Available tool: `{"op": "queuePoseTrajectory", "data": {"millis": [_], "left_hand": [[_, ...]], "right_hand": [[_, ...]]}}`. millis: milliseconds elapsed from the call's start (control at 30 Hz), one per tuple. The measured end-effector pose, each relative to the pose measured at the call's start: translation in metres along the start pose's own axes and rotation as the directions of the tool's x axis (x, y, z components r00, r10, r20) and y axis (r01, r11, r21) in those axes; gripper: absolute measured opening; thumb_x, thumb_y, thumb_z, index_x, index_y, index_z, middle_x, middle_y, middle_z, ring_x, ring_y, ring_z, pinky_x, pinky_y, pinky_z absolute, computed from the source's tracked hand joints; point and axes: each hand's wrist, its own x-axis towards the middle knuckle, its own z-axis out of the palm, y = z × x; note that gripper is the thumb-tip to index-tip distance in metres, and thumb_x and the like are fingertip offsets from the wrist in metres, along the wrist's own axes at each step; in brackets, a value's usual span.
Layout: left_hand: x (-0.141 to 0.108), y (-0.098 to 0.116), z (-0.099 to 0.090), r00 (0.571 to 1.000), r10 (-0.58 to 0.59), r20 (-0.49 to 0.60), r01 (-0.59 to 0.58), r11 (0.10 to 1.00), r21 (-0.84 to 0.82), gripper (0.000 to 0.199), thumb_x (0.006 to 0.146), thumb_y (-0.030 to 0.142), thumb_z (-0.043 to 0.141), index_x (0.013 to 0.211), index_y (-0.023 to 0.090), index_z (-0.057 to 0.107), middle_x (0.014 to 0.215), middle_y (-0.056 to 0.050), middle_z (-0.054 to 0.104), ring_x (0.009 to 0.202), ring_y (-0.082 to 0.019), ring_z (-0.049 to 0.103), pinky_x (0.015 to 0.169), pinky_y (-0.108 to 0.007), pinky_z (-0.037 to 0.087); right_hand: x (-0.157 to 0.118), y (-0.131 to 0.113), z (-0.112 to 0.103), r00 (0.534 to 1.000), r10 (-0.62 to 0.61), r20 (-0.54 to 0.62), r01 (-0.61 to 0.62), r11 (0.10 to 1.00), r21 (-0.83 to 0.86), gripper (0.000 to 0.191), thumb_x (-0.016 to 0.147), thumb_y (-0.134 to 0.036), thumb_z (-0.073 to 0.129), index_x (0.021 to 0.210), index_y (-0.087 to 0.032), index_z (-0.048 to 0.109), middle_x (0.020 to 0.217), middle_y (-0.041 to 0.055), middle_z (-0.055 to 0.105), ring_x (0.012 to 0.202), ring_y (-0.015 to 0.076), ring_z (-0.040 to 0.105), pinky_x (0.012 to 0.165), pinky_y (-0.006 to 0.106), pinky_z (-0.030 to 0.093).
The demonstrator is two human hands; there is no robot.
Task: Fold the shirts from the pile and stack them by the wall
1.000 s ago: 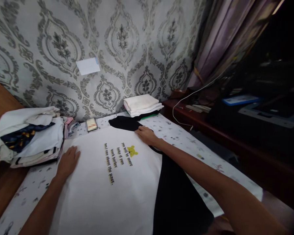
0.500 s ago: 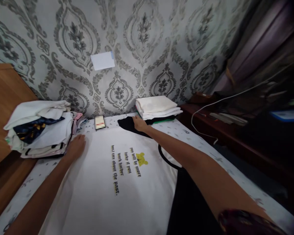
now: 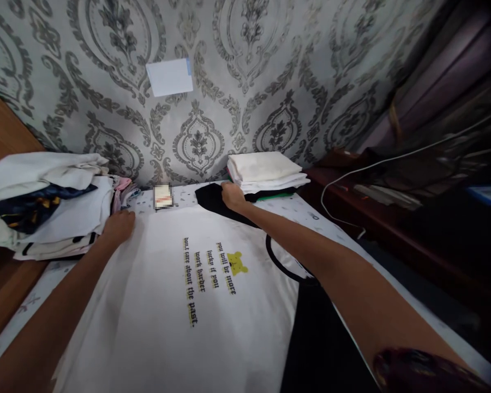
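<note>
A white T-shirt (image 3: 155,284) with black sleeves and a black neckband lies spread flat, its neck toward the right. Black lettering and a yellow bear are printed on its front. At the far left corner of the shirt, my left hand (image 3: 120,225) is closed on the edge of the white cloth, fingers curled down. Farther right, the fingers of my right hand (image 3: 233,196) are bent closed on the far black sleeve (image 3: 209,197). The near sleeve (image 3: 323,338) lies under my right forearm.
A folded stack of white clothes (image 3: 265,168) stands against the wall behind my right hand. To the left is a looser clothes pile (image 3: 77,210). A small blurred box (image 3: 162,196) sits between them. A white cable (image 3: 331,183) hangs over the dark red ledge at right.
The fingers of both hands have curled tighter on the cloth. The view has tilted slightly; the shirt lies nearly as before.
</note>
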Motion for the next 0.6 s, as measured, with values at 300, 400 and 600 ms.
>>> {"op": "queuePoseTrajectory", "data": {"millis": [300, 400, 600], "left_hand": [[-0.100, -0.001, -0.040, 0.992, 0.075, -0.103, -0.056, 0.983, 0.176, 0.045, 0.090, 0.006, 0.022, 0.112, 0.016, 0.060, 0.116, -0.012, 0.069, 0.105, -0.029, 0.064, 0.086, -0.041, 0.051], [-0.135, -0.006, -0.031, 0.993, 0.097, -0.061, -0.085, 0.982, 0.171, 0.046, 0.087, 0.007, 0.023, 0.105, 0.019, 0.064, 0.116, -0.011, 0.071, 0.105, -0.029, 0.065, 0.092, -0.044, 0.049], [-0.165, -0.006, -0.002, 0.979, 0.204, -0.007, -0.203, 0.976, 0.078, 0.051, 0.084, 0.004, 0.032, 0.117, 0.018, 0.067, 0.121, -0.013, 0.070, 0.113, -0.030, 0.064, 0.094, -0.044, 0.048]], "right_hand": [[-0.112, 0.034, -0.058, 0.992, -0.022, -0.125, 0.088, 0.828, 0.553, 0.020, 0.096, -0.017, 0.037, 0.098, -0.017, 0.057, 0.080, 0.0037, 0.068, 0.077, 0.0170, 0.071, 0.066, 0.024, 0.054], [-0.175, 0.050, -0.054, 0.968, -0.160, -0.195, 0.236, 0.846, 0.479, 0.021, 0.091, -0.017, 0.043, 0.101, -0.018, 0.062, 0.096, 0.0070, 0.071, 0.091, 0.0203, 0.069, 0.082, 0.033, 0.055], [-0.243, 0.074, -0.021, 0.923, -0.370, -0.108, 0.381, 0.831, 0.404, 0.036, 0.087, -0.010, 0.044, 0.115, -0.018, 0.064, 0.129, 0.0136, 0.065, 0.120, 0.0236, 0.062, 0.103, 0.045, 0.050]]}}
